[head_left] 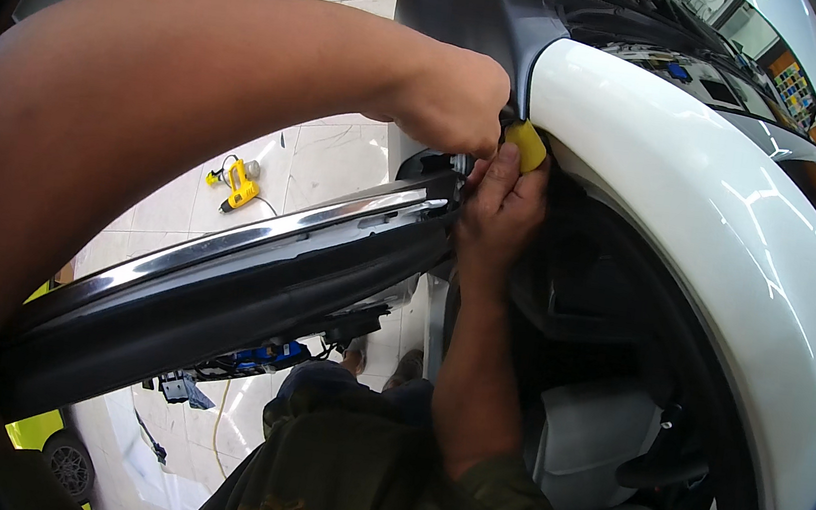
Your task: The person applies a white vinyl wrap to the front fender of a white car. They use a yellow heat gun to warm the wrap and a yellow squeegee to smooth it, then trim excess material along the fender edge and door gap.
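My left hand (451, 99) reaches across from the left and presses against the seam where a dark bumper panel (467, 5) meets the white car fender (697, 187). My right hand (499, 205) comes up from below and grips a yellow-handled tool (526, 146) at that same seam, just under the left hand. A loosened black bumper piece with a chrome strip (258, 248) hangs slanted from the seam down to the left, touching my right hand's fingers. The tool's tip is hidden between the hands.
The open wheel arch (623, 310) shows dark lining and grey parts inside. On the white tiled floor (328, 165) lies a yellow power tool (238, 185). A yellow-green car (55, 441) stands at the lower left. Wiring with blue connectors (266, 355) hangs behind the bumper.
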`<state>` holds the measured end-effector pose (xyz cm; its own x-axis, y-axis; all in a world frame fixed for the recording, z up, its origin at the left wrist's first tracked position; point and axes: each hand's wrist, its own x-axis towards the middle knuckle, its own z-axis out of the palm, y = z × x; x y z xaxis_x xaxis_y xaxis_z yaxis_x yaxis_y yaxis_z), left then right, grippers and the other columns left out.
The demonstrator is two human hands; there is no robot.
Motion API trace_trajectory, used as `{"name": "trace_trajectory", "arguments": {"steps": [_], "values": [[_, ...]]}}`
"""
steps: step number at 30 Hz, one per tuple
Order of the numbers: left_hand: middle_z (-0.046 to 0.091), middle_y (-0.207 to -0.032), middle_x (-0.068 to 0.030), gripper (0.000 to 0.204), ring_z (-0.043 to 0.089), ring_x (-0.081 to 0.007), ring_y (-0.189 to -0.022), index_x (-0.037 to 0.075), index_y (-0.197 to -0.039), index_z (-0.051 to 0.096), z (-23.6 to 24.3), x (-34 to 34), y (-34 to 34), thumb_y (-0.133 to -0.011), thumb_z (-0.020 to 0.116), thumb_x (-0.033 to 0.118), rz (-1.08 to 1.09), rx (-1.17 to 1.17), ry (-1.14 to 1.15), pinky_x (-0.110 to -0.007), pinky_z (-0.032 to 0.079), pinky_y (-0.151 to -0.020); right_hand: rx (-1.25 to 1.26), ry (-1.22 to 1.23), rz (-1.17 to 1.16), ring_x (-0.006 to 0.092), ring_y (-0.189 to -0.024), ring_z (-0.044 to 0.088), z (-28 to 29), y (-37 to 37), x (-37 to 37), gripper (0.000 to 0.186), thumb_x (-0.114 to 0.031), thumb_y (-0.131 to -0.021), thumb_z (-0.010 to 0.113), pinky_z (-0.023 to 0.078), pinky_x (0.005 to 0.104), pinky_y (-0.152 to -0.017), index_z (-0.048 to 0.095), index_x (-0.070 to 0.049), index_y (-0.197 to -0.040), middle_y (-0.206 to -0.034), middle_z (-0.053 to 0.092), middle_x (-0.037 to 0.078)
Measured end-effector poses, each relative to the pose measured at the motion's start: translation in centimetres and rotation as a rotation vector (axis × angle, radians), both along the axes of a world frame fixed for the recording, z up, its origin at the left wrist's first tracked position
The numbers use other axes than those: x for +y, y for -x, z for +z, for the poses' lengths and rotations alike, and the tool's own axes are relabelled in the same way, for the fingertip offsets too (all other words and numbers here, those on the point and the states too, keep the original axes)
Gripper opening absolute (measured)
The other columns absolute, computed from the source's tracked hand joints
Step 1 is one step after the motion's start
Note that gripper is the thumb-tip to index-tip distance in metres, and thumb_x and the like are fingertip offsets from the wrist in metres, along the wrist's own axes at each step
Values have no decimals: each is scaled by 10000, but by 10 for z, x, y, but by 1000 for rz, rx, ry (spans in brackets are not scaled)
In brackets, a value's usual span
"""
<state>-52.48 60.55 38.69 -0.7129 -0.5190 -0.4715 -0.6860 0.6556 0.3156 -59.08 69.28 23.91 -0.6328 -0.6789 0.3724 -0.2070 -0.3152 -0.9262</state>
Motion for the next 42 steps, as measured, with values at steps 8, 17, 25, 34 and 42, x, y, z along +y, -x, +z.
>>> {"name": "trace_trajectory", "arguments": {"steps": [8,17,25,34,42], "values": [[606,-1223,-301,449,588,-418,-1146,-97,-1238,520,-7,-1,-6,-919,585,212,-27,-24,56,-411,448,-995,383,57,-160,166,-593,628,-22,4,-8,195,-160,-1018,506,494,315,-560,580,-1,-1104,-678,616,74],[530,-1305,-347,513,510,-430,-1263,-126,-1278,463,-7,6,-4,-921,598,216,-55,-58,118,-435,401,-1069,228,22,-118,140,-613,592,-19,2,-2,208,-163,-1033,478,476,296,-576,566,-7,-1139,-713,603,58],[537,-1294,-349,531,530,-429,-1242,-140,-1275,465,-6,6,-2,-911,598,223,-45,-57,115,-427,427,-1038,126,-33,-81,176,-711,625,-9,-4,2,244,-122,-1034,454,506,309,-651,552,8,-1216,-872,634,105],[568,-1243,-354,532,582,-425,-1170,-151,-1251,482,-4,4,-5,-905,592,238,-65,-61,95,-412,446,-1012,205,22,-198,196,-693,632,-10,-8,-3,244,-114,-1031,454,505,313,-604,564,34,-1191,-852,629,129],[583,-1211,-360,511,606,-433,-1123,-152,-1193,539,-3,4,1,-897,580,262,-55,-103,77,-412,472,-975,122,6,-122,170,-594,632,-1,-4,-3,210,-172,-1024,489,482,314,-549,583,15,-1009,-711,635,77]]}}
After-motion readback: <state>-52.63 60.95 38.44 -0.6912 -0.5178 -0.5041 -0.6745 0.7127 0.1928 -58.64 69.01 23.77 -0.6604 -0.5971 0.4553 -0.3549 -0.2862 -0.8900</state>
